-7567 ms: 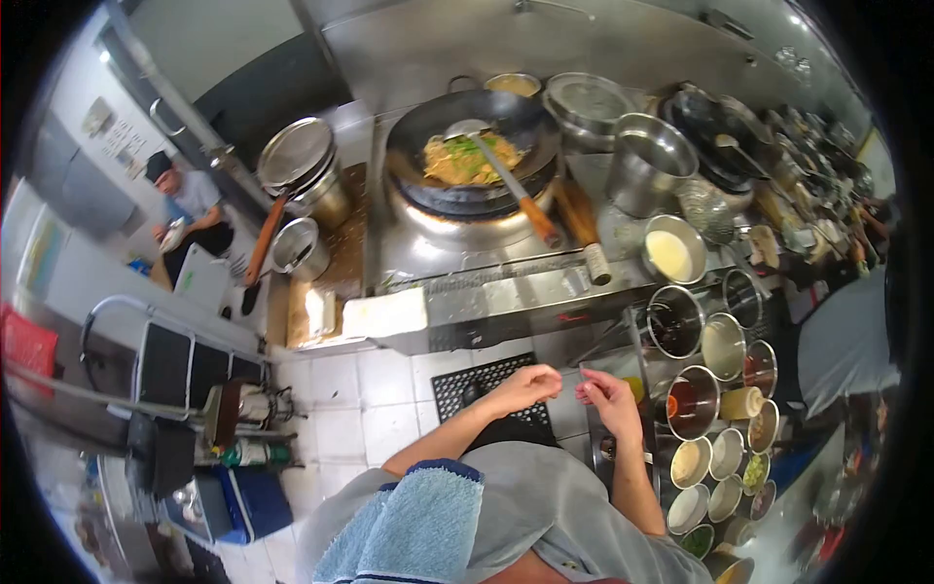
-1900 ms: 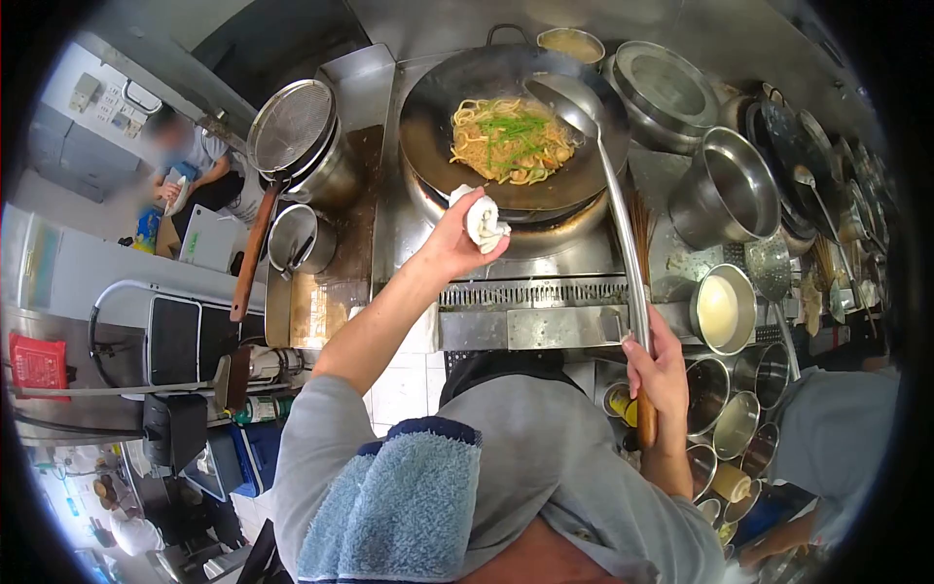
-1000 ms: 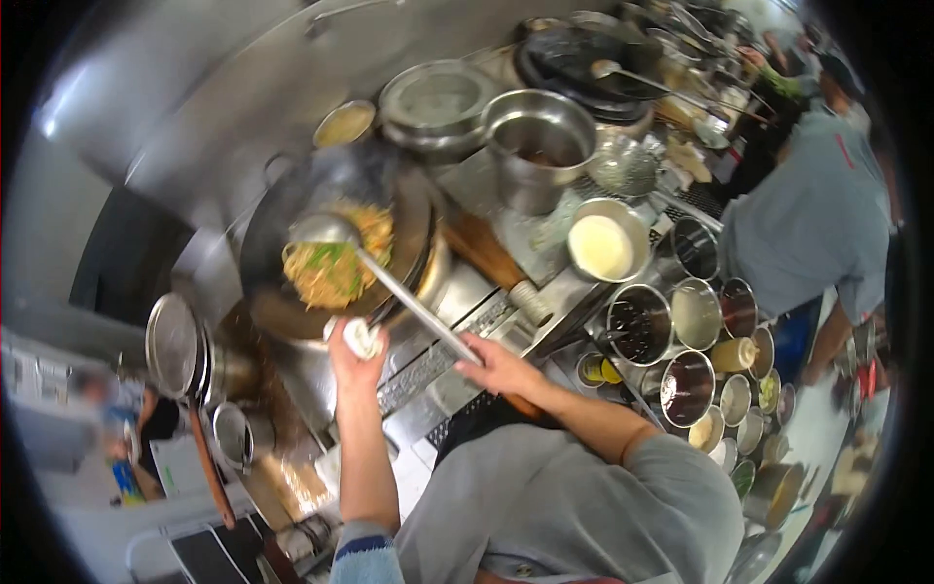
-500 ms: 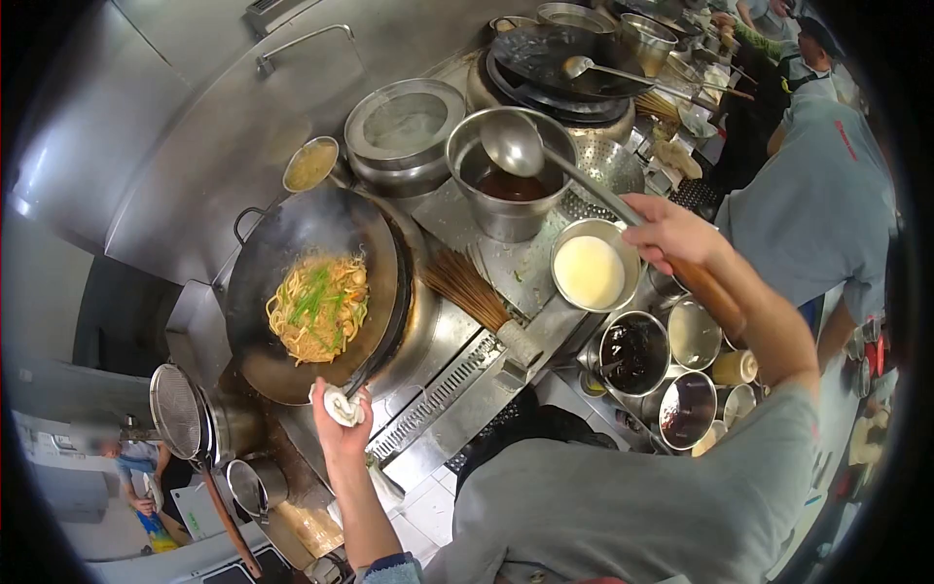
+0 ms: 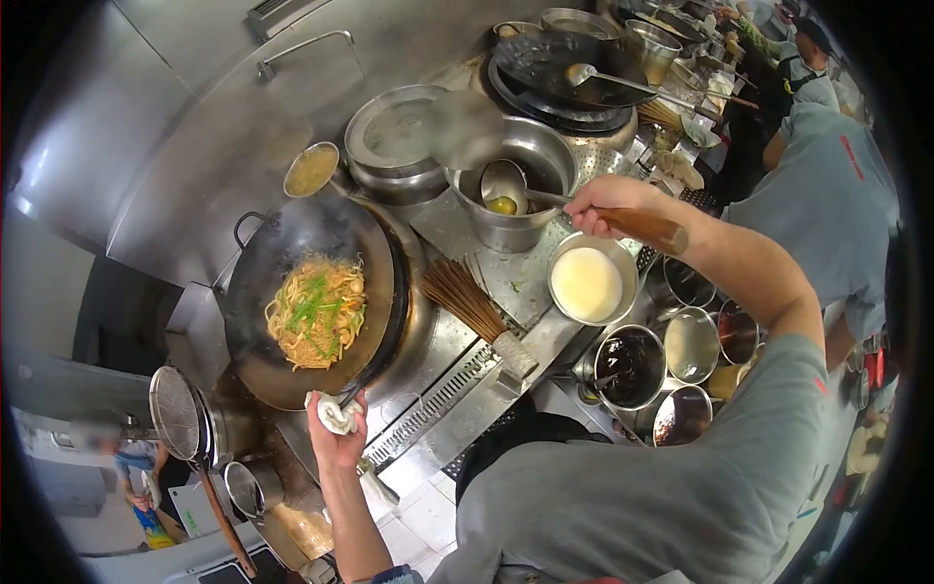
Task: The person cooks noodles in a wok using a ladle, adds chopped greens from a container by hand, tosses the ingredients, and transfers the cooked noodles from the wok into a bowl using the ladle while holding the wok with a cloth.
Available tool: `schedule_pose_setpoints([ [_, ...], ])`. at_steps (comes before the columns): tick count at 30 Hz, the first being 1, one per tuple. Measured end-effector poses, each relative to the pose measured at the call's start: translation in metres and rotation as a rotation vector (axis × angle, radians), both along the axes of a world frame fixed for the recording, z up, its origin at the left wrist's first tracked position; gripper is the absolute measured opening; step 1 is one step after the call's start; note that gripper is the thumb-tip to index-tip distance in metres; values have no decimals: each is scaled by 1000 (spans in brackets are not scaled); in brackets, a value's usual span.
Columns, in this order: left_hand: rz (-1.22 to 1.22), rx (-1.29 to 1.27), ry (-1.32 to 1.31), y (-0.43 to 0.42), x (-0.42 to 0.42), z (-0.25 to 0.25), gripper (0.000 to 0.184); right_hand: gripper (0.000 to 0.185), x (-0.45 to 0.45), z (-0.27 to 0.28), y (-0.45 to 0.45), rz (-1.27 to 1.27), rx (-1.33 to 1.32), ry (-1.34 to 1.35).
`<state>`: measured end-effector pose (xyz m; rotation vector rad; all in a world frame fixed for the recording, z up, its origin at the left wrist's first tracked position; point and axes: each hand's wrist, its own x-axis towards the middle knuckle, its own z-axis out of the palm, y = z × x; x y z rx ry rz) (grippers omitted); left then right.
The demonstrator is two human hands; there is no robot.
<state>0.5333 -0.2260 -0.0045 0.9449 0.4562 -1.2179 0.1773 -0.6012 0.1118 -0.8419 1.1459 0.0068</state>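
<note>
My left hand (image 5: 338, 438) is closed around the handle of a large dark wok (image 5: 248, 341), with a folded white cloth (image 5: 339, 413) in its grip. Noodles (image 5: 321, 331) topped with green strips lie in the wok, and faint steam rises from them. At the right, my right hand (image 5: 623, 206) grips a ladle (image 5: 502, 177) by its long handle, whose end is wood. The ladle's bowl is inside a deep steel pot (image 5: 516, 229), with something yellow showing in it. Below my right hand stands a bowl of creamy white liquid (image 5: 587, 282).
A bamboo brush (image 5: 477, 310) lies between wok and bowl. Behind are a lidded pot (image 5: 399, 136) and a second wok (image 5: 564, 68). Several sauce pots, one with dark sauce (image 5: 630, 368), stand at right. A strainer (image 5: 177, 414) is at left, and a co-worker (image 5: 812, 195) stands at far right.
The ladle's bowl has dropped lower into the steel pot and now shows something yellow. My right hand has shifted left. My left hand and the wok have barely moved.
</note>
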Motion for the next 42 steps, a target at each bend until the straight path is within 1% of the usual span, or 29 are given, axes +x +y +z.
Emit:
schedule_pose_setpoints([
  [3, -7, -14, -71, 0, -6, 16, 35, 21, 5, 7, 10, -43, 41, -28],
  [5, -29, -54, -86, 10, 7, -6, 29, 17, 9, 13, 20, -44, 58, -72],
  [7, -43, -57, -59, 12, 13, -11, 21, 17, 1, 8, 25, -168, 195, -210],
  [8, -41, -99, -63, 13, 11, -11, 21, 17, -6, 7, 28, -227, 262, -277],
  [11, -64, -147, -24, 15, 13, -18, 23, 14, -27, 15, 63, -189, -92, -253],
  [14, -90, -195, -8, 17, 13, -20, 27, 12, -30, 56, 111, -256, -316, -296],
  [16, -81, -184, -37, 15, 11, -24, 30, 9, -34, 84, 137, -253, -311, -377],
  [17, -126, -246, -14, 15, 14, -29, 31, 9, -31, 96, 152, -246, -298, -416],
  [18, -111, -216, 53, 11, 11, -22, 30, 8, -24, 106, 169, -286, -296, -448],
  [19, -122, -284, 68, 8, 19, -44, 29, 7, -18, 114, 182, -269, -290, -467],
  [21, -121, -303, 114, 5, 16, -34, 26, 12, 1, 126, 211, -230, -272, -498],
  [22, -169, -337, 98, 4, 18, -38, 27, 16, 14, 129, 224, -208, -267, -512],
  [23, -141, -291, 159, 2, 16, -33, 30, 20, 25, 125, 232, -191, -243, -536],
  [24, -133, -301, 171, 3, 13, -30, 31, 19, 38, 117, 236, -160, -215, -575],
  [25, -127, -280, 148, 5, 10, -21, 30, 19, 50, 106, 239, -131, -192, -616],
  [27, -124, -308, 143, 5, 10, -23, 27, 18, 78, 88, 246, -92, -190, -651],
  [28, -126, -321, 134, 3, 12, -24, 25, 20, 92, 71, 241, -13, -146, -724],
  [30, -120, -346, 117, 1, 14, -34, 22, 31, 125, 52, 250, 5, -264, -704],
  [32, -106, -358, 105, -1, 14, -38, 19, 47, 151, 36, 254, 128, -413, -689],
  [33, -92, -354, 103, -1, 14, -38, 18, 56, 159, 30, 258, 145, -522, -641],
  [34, -78, -349, 99, -1, 14, -39, 18, 59, 164, 30, 263, 200, -613, -613],
  [36, -87, -343, 104, -3, 16, -41, 18, 62, 162, 28, 275, 201, -759, -520],
  [39, -76, -332, 86, -4, 16, -40, 20, 65, 148, 39, 289, 274, -874, -352],
  [42, -61, -303, 61, -3, 12, -37, 21, 67, 144, 45, 278, 312, -712, -459],
])
